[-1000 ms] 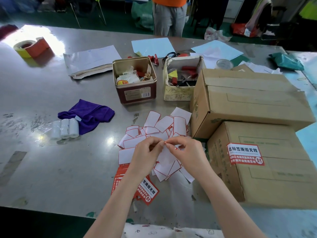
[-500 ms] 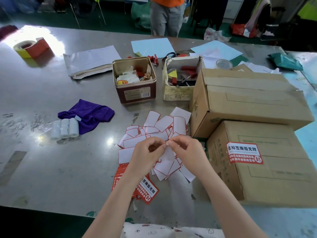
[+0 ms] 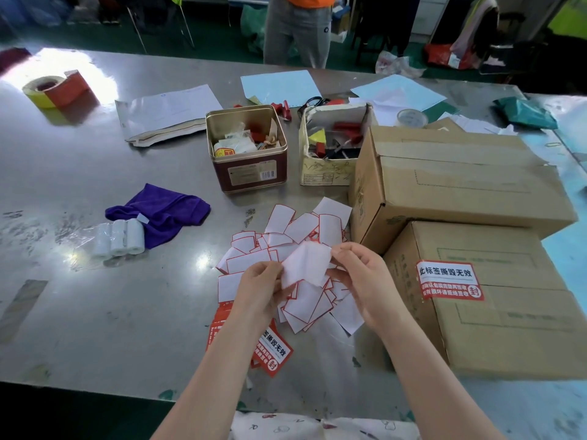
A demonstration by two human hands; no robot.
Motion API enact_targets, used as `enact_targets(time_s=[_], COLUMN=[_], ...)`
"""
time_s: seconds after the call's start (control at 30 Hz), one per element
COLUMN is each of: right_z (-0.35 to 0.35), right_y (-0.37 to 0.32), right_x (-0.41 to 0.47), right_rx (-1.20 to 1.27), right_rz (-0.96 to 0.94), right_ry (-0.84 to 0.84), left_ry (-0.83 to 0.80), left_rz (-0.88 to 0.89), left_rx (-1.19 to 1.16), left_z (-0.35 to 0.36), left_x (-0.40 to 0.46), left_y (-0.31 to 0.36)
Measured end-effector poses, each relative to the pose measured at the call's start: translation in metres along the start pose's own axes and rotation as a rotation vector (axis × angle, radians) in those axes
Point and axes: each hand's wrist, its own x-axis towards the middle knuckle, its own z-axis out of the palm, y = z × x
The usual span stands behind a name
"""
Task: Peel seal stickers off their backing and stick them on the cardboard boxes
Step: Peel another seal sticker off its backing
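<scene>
My left hand (image 3: 259, 289) and my right hand (image 3: 360, 273) each pinch an end of one seal sticker (image 3: 305, 263), held white side up above a pile of peeled white backings (image 3: 279, 246). Its sheet is partly pulled apart between my fingers. A small stack of red seal stickers (image 3: 274, 349) lies on the table under my left forearm. To the right stand two cardboard boxes: the near box (image 3: 495, 331) carries a red sticker (image 3: 449, 280) on its top edge, and the far box (image 3: 460, 182) shows none.
Behind the pile stand a metal tin (image 3: 247, 150) and a small open carton (image 3: 330, 144) of tools. A purple cloth (image 3: 162, 211) and white paper rolls (image 3: 119, 241) lie to the left. A tape roll (image 3: 47, 90) sits far left. A person (image 3: 298, 27) stands across the table.
My hands have moved apart and the sticker between them has opened out, its white sheet now spread wide where before my fingertips pinched close together.
</scene>
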Motion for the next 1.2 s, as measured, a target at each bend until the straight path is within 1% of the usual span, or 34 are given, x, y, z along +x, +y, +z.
enact_targets(time_s=[0.13,0.27,0.4,0.53,0.67,0.8,0.93,1.0,1.03,1.1,1.2], right_z=[-0.002,-0.005,-0.008,-0.011,-0.014,-0.015,-0.015,-0.015,-0.014,-0.013,-0.01], right_y=[-0.003,-0.004,-0.001,0.0,0.0,0.002,0.004,0.006,0.008,0.012,0.017], right_x=[-0.003,-0.003,0.0,0.0,0.002,0.002,0.002,0.003,0.003,0.003,-0.001], right_rx=[0.061,0.128,0.077,0.085,0.048,-0.002,-0.127,-0.248,-0.321,-0.439,-0.529], right_rz=[-0.088,-0.142,-0.174,-0.201,-0.206,-0.212,-0.228,-0.239,-0.245,-0.255,-0.274], right_ry=[-0.064,-0.1,-0.015,0.054,0.091,0.097,0.124,0.141,0.156,0.181,0.212], left_ry=[0.097,0.058,0.084,0.109,0.095,0.087,0.098,0.12,0.111,0.058,-0.042], left_rz=[0.069,0.17,0.264,0.373,0.378,0.32,0.316,0.343,0.382,0.524,0.731], left_rx=[0.233,0.458,0.632,0.838,1.097,1.3,1.362,1.318,1.261,1.126,1.023], left_z=[-0.003,-0.002,0.0,-0.007,-0.009,-0.012,-0.011,-0.008,-0.006,0.001,0.01], left_x=[0.009,0.009,0.013,0.026,0.036,0.039,0.037,0.031,0.025,0.01,-0.013], left_y=[-0.007,-0.01,-0.014,-0.023,-0.029,-0.032,-0.032,-0.023,-0.017,-0.004,0.013])
